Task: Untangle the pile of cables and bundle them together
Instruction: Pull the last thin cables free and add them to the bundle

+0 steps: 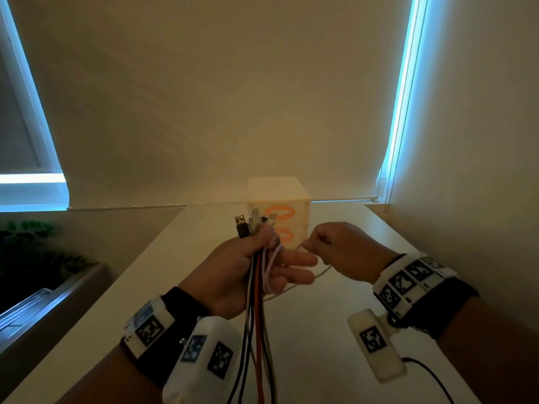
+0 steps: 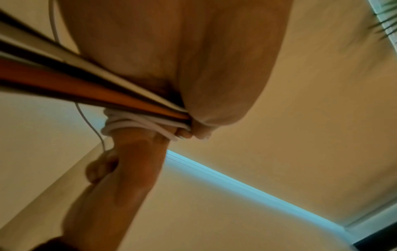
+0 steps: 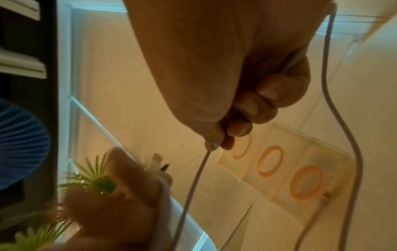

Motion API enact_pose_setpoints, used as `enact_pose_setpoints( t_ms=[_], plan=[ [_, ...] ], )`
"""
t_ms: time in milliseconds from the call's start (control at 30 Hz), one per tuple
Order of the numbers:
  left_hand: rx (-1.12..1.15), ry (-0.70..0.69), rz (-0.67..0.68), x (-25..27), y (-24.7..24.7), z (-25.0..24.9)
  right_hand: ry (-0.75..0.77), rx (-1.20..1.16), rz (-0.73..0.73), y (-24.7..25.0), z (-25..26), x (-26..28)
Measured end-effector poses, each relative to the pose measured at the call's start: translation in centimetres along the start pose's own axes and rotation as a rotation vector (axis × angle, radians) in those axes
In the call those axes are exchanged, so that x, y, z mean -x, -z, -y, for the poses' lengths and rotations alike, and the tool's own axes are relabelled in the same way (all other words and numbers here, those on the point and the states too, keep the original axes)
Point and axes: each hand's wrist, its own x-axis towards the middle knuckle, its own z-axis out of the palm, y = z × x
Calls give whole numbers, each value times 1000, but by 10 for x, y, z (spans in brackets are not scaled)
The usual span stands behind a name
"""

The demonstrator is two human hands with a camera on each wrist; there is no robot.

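In front of the pale box with orange rings (image 1: 287, 212), the left hand (image 1: 245, 272) clutches limp black, orange and white cables (image 1: 256, 290) near their plugs, while the right hand (image 1: 335, 252) pinches the thin white cable (image 3: 193, 185), best gripped close.

Both forearms reach forward, a strapped-on tracker on each wrist. Left hand (image 1: 248, 266) is palm-up-ish, thumb clamping the cable bundle (image 1: 256, 287) while the other fingers (image 1: 294, 259) stick out straight. Right hand (image 1: 335, 249) is curled into a fist, pinching the white cable (image 3: 193, 183).
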Motion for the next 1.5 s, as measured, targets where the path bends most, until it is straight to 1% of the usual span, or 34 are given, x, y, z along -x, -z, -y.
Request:
enact_pose_setpoints(
  t_ms=[100,133,167,233,267,333,433,533,600,700,800,933,1033,1067,1133,1200,1267,1300,1333,1433,1500],
  plan=[
    [-47,67,-7,-4,-6,10,77,103,-92,8,31,2],
    [-26,59,-35,-7,-7,12,108,124,-120,8,42,5],
    [9,23,-79,-9,-9,12,136,118,-142,5,52,11],
    [113,-85,-170,-11,-10,8,201,29,-162,-3,65,24],
    [167,-134,-194,-12,-10,5,229,-19,-149,-9,68,31],
    [263,-199,-176,-12,-9,-3,261,-109,-87,-21,66,40],
    [391,-228,-147,-9,-6,-13,215,-254,-21,-34,49,47],
    [478,-245,-162,-9,4,-18,169,-316,75,-40,26,49],
    [488,-229,-166,-8,10,-21,127,-294,99,-43,6,47],
    [435,-195,-113,-3,11,-23,62,-196,82,-46,-25,41],
    [358,-145,-12,-2,10,-16,7,-189,103,-48,-46,38],
    [273,-69,143,-2,16,-5,-29,-149,139,-44,-45,28],
    [200,15,195,3,14,-3,-111,-211,138,-31,-36,12],
    [163,32,200,4,12,-2,-111,-215,125,-25,-30,7],
    [65,48,193,7,9,-3,-67,-127,52,-11,-14,-1],
    [1,78,180,7,4,-3,-5,-37,-64,2,8,-2],
    [-27,90,125,7,1,-2,76,-27,-174,9,31,3],
    [-19,77,85,7,0,-2,114,-53,-192,9,42,8],
    [8,45,47,6,-1,-2,150,-106,-170,7,52,16],
    [134,-82,-27,2,4,-4,231,-258,6,-8,70,40],
    [231,-116,-41,1,7,-6,254,-313,-2,-20,66,50]
  ],
)
